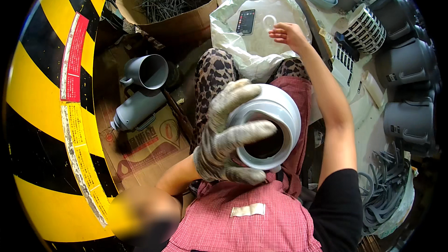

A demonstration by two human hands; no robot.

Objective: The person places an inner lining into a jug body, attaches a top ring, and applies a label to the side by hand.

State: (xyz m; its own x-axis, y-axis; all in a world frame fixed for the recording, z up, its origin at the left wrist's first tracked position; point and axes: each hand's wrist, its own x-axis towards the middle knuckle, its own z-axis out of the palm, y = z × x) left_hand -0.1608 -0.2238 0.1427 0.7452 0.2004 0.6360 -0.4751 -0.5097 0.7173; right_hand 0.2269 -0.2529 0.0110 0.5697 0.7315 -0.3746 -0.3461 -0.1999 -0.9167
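A pale grey thermos jug (291,107) rests between my thighs, its round mouth and dark inside turned up toward me. My left hand (228,135), in a grey-white knitted glove, grips the jug from the left, with fingers reaching over its rim. My bare right hand (289,36) stretches out over a white plastic bag (224,23), fingers loosely extended. Close to those fingertips is a thin white ring (269,20); whether they touch it is unclear. A phone (245,22) with a lit screen lies on the bag to the left of the ring.
On the left, a grey jug (151,71) and a grey thermos (137,109) lie by flattened cardboard (135,154), near a yellow-black striped panel (37,88). A carton (186,23) holds dark thin pieces. Right: several grey jugs (406,126), a label roll (366,23), grey strips (385,186).
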